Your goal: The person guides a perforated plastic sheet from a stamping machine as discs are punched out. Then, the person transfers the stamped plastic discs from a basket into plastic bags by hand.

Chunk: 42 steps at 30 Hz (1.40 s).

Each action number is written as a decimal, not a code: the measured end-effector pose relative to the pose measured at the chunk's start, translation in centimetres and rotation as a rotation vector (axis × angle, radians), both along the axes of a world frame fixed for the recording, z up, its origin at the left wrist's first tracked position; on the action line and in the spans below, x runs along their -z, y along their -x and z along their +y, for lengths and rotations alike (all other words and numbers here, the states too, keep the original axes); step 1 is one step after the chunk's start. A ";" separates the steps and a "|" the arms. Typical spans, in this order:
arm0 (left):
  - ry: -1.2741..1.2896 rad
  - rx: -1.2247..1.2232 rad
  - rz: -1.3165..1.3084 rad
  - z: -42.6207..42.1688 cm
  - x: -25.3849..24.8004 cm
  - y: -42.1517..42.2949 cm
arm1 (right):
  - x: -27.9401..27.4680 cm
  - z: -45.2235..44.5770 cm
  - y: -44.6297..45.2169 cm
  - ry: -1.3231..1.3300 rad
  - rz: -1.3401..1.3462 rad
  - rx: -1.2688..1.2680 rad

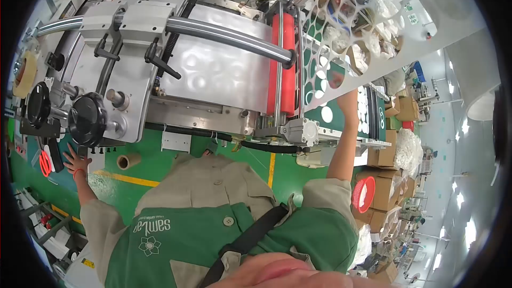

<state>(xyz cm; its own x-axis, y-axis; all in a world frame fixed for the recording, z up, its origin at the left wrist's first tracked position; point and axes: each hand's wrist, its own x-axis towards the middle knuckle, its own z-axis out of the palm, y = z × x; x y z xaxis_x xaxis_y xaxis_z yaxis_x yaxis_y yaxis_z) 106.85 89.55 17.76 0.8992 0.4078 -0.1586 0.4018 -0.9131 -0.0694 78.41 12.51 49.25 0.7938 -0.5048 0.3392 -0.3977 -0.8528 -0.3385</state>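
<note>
Right hand (346, 98) is up at the holey white sheet (405, 56), partly hidden behind it and blurry, so can't tell whether the fingers are pinching it or just resting there. Sheet sits above and to the right of that hand, its solid edge slanting from down by the wrist up toward the far right, so the long way of that edge is diagonal. Loose white discs (326, 114) lie on the green belt (337, 119) just beside the hand, lots more to its right.

As for writing, the green-and-tan shirt (213, 224) says "samlan", upside down from this view, with a flower logo next to it and a smaller line too tiny to read. Some sign way up past the machine (218, 69) has lettering too, but it isn't legible enough to quote.

Pose-wise, the right arm reaches forward with the forearm nearly upright in view. Left hand (78, 164) is out to the side, open with fingers spread, empty as far as it shows. Red-handled scissors (45, 164) are just left of it, a black knob (88, 120) just above, and a cardboard tube (128, 161) to its right.
</note>
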 end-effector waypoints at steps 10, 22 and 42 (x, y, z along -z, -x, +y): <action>-0.023 0.004 0.014 -0.1 0.0 0.1 | -6.4 3.8 -8.0 0.286 -0.249 -0.508; -0.209 0.052 -0.174 0.4 2.4 0.5 | -7.4 -2.2 -6.5 0.056 -1.018 -0.286; -0.402 0.096 -0.373 2.3 5.7 -0.4 | -3.2 1.8 -7.2 -0.408 -0.607 -0.550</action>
